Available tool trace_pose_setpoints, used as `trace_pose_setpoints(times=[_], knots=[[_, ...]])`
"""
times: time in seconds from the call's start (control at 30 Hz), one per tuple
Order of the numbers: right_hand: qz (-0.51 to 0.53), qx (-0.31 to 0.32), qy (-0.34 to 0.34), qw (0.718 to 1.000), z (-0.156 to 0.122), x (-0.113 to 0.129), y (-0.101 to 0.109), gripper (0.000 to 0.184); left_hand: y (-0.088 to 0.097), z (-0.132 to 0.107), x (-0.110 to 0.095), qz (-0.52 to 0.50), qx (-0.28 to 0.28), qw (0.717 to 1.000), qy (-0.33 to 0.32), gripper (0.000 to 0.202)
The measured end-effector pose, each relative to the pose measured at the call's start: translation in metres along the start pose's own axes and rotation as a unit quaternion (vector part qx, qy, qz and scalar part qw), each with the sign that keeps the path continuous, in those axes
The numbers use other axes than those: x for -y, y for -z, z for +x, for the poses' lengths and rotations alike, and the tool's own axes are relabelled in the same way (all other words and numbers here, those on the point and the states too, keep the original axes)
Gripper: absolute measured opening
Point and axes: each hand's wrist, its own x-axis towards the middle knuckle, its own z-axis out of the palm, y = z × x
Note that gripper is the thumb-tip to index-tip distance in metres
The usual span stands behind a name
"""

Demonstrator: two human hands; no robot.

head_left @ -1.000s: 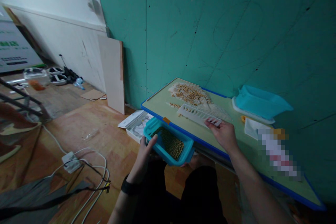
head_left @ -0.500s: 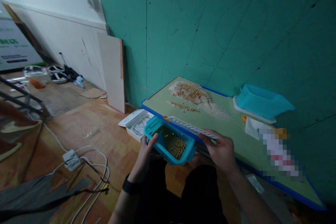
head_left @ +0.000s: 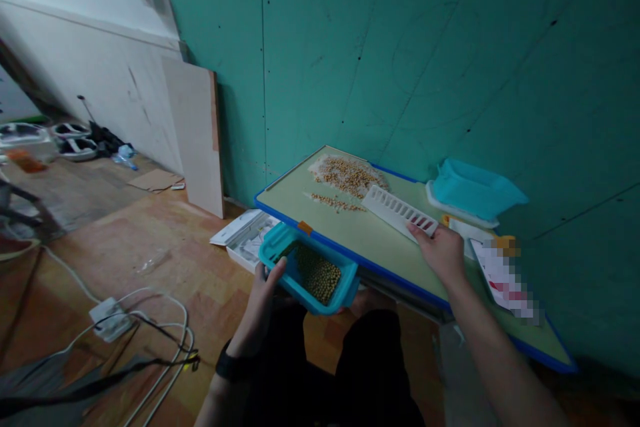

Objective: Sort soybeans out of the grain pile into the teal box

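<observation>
My left hand [head_left: 263,293] grips the near left rim of a blue tub [head_left: 341,291] holding soybeans, kept just below the front edge of the small green table [head_left: 345,240]. My right hand [head_left: 441,253] rests on the tabletop, fingers closed on the near end of a white slotted tray [head_left: 397,211] that lies flat on the table. Beyond the tray a heap of soybeans [head_left: 347,175] lies on pale grains, with a short line of beans [head_left: 336,202] in front of it.
A second blue tub [head_left: 475,190] sits on a white lid at the table's back right, with a white card and a blurred packet [head_left: 503,273] beside it. A white box [head_left: 243,238] lies on the floor. Cables and a power strip [head_left: 111,319] lie at left. A board [head_left: 195,133] leans on the wall.
My right hand carried the white tray from over the blue tub back onto the table, farther right. The left hand kept hold of the tub. The view shifted slightly.
</observation>
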Motion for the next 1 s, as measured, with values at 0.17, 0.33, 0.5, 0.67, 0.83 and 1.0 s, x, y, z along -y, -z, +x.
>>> trace_pose_setpoints(times=[0.17,0.33,0.5,0.67,0.83,1.0], knots=[[0.043,0.018,-0.006,0.999,-0.001,0.008,-0.005,0.054,-0.003,0.000,-0.003,-0.008,0.010,1.000,-0.010,0.097],[0.081,0.034,-0.018,0.996,-0.002,0.008,-0.004,0.049,-0.001,-0.001,-0.004,0.013,0.018,1.000,-0.004,0.105],[0.118,0.041,-0.016,0.992,-0.003,0.010,-0.002,0.042,0.000,-0.002,-0.003,0.012,0.003,1.000,0.002,0.099],[0.134,0.057,-0.025,0.989,-0.004,0.012,0.000,0.042,0.002,0.002,-0.002,0.016,0.005,1.000,0.008,0.099],[0.139,0.064,-0.028,0.988,-0.004,0.016,0.001,0.043,0.002,0.006,0.000,0.000,0.023,1.000,0.002,0.099],[0.152,0.083,-0.021,0.985,-0.004,0.019,0.001,0.043,0.000,0.003,-0.002,0.000,0.011,1.000,0.008,0.096]])
